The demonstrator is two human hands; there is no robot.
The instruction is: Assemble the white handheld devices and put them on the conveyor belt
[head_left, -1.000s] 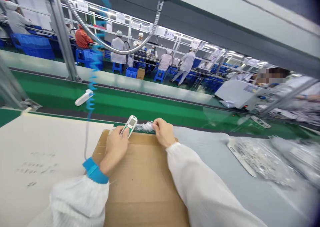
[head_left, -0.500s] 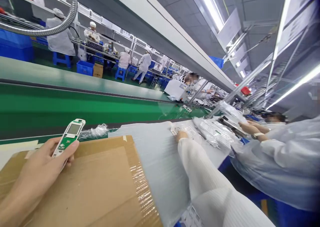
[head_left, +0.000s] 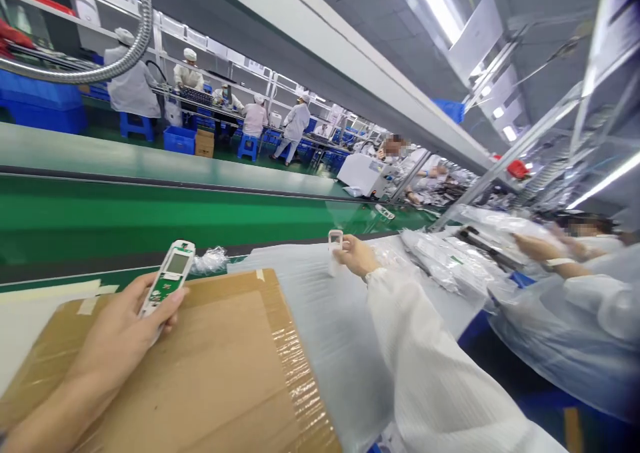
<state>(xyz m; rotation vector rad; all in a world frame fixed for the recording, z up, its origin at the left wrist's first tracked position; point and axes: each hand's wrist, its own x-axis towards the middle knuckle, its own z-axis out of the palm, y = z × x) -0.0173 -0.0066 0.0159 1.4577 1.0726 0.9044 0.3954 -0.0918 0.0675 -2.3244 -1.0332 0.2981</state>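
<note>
The left hand [head_left: 117, 336], at the lower left of the frame, is curled round a slim white handset [head_left: 169, 281] with a bare green circuit board [head_left: 164, 292] and a small grey screen [head_left: 179, 262] — thumb along one side, fingers behind, screen end tilted up and rightward. The right hand [head_left: 359, 258], just right of centre, pinches a white frame piece [head_left: 335, 234] between thumb and fingertips, nearly closed; the piece stands roughly upright, its lower part blurred.

Under the left hand, taped cardboard [head_left: 215, 373] spreads across the lower left and bottom centre. Crumpled clear plastic [head_left: 210, 260] lies just past its far edge, near the handset. A pale grey sheet [head_left: 320, 346] covers the surface to the right, with clear bags [head_left: 440, 260] piled beyond the right hand. At the right edge is a co-worker's hand [head_left: 540, 248] — banded at the wrist. Farther off, a green belt [head_left: 125, 220] crosses the left and middle, and a metal hose [head_left: 145, 26] hangs at upper left.
</note>
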